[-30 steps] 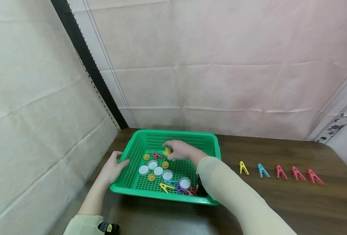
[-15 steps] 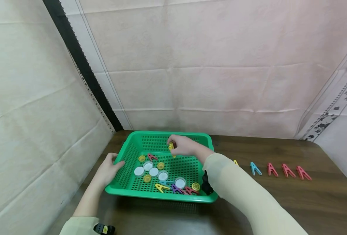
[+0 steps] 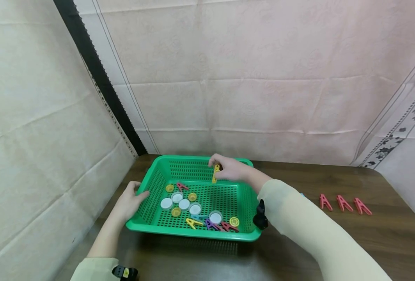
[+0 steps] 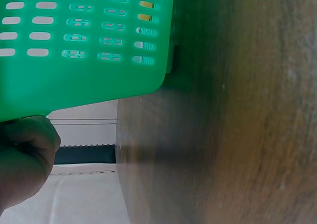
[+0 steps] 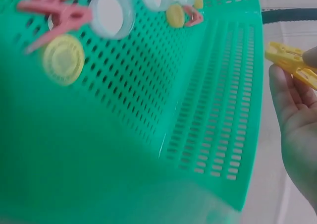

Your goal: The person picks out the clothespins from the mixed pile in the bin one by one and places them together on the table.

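Pinching a yellow plastic A-shaped clothespin [image 3: 215, 174], the right hand [image 3: 231, 169] hung by the far side of the green perforated plastic basket [image 3: 172, 230]; well apart, the left hand [image 3: 129, 201] gripped its left rim. Inside lay round white discs [image 3: 215, 217], round yellow discs [image 3: 234, 221] and mixed-colour clothespins [image 3: 194, 223]. Rightward, three red plastic clothespins [image 3: 344, 203] lay on the brown wooden table [image 3: 397, 234].

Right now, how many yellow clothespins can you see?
2: one yellow clothespin pinched in the right hand; a second yellow clothespin lies in the green basket near its front edge. The right sleeve could hide others.
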Motion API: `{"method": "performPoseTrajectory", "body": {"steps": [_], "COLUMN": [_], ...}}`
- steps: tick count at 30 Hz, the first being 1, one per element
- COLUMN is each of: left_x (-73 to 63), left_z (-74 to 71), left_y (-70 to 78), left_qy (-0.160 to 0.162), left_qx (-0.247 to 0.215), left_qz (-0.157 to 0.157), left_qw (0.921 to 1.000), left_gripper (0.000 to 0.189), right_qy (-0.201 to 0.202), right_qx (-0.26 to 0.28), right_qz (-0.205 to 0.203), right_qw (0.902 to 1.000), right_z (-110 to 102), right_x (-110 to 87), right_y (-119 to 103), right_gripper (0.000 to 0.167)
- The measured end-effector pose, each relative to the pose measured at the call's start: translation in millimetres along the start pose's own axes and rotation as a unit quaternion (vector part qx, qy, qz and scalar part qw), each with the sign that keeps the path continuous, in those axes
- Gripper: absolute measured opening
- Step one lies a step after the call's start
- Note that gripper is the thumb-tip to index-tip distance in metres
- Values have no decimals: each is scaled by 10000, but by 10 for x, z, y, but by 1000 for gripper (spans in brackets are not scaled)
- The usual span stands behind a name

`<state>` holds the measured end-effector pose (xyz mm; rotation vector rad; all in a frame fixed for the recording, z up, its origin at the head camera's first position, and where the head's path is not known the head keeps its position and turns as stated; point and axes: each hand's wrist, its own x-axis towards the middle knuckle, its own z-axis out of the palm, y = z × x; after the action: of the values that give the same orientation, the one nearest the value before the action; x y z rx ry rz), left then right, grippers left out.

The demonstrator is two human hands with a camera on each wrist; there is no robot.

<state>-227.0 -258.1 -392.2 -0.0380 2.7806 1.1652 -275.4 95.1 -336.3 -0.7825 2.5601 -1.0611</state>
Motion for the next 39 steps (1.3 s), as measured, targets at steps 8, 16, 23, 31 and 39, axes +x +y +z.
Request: {"method": "performPoseTrajectory", "body": {"steps": [8, 16, 23, 31, 39], "left_x": [-10, 6, 9, 20, 5], "left_z": [-3, 1, 11, 17, 11], "left_y": [7, 12, 16, 4, -11], "left_qy": [-46, -30, -55, -48, -27], "left_qx": [-12, -48, -68, 16, -50], "left_qz": [-58, -14, -23, -4, 23], "left_qw": [10000, 10000, 10000, 10000, 10000], "left_gripper": [56, 55, 55, 56, 56], "right_qy": [147, 426, 764, 1526, 1568], "right_qx": [309, 319, 467, 627, 330], "right_qz": [-346, -440, -417, -123, 39], "right_qw": [9988, 9976, 9951, 9862, 9871], "right_z": [-85, -164, -207, -253, -279], "right_x": [-202, -439, -670, -961, -1143], "right_y": [162, 241, 365, 608, 844], "right_gripper": [35, 33, 25, 32, 36]}}
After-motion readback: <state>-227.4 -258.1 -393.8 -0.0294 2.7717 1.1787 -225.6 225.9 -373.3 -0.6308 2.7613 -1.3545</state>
